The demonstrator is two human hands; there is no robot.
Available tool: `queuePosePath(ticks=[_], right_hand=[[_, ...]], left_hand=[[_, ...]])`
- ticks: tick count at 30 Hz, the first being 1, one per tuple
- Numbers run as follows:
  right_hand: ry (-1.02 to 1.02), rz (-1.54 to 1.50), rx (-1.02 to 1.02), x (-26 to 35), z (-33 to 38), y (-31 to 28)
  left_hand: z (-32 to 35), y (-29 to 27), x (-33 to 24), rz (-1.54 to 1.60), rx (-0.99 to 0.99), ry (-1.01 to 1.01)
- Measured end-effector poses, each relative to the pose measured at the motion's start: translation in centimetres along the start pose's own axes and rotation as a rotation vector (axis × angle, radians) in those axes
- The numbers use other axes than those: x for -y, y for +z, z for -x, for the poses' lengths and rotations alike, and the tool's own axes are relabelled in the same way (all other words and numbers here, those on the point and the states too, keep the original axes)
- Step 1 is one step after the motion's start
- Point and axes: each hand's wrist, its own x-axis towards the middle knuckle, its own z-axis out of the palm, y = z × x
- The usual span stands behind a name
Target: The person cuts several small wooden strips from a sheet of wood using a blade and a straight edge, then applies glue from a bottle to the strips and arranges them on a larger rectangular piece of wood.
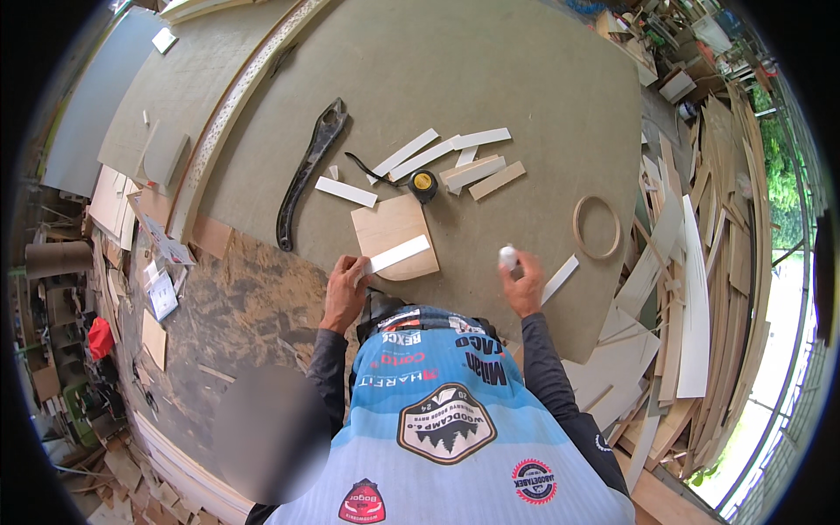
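My left hand (346, 294) pinches one end of a white strip (401, 253). The strip slants across a pale plywood piece (381, 222) with a rounded near edge, at the table's front. Off to the right, my right hand (525, 287) is closed around a small white object (507, 255), blurred and mostly hidden, its white end pointing away from me. Another white strip (561, 278) lies beside that hand. Just beyond the plywood sits a black and yellow tape measure (423, 185). Several loose white strips (411, 150) and a bare wooden strip (496, 180) are scattered around it.
A long black curved tool (313, 171) lies left on the grey-brown tabletop (525, 79). A wooden ring (597, 227) rests near the right edge. Wood offcuts (700, 262) pile up beyond that edge. Left, a long raised rail (229, 114) borders the surface.
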Motion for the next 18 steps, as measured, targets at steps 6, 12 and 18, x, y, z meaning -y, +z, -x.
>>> queuePosePath(ticks=[6,12,18], right_hand=[[0.177,0.062,-0.18,-3.0,0.8,0.0],[-0.024,0.134,-0.532,2.5,0.9,-1.2],[-0.178,-0.237,0.139,5.9,1.2,1.9]], left_hand=[[1.0,1.2,-0.3,-0.073,-0.017,0.107],[1.9,2.0,0.5,-0.085,-0.018,0.12],[2.0,2.1,0.7,-0.054,-0.012,0.122]])
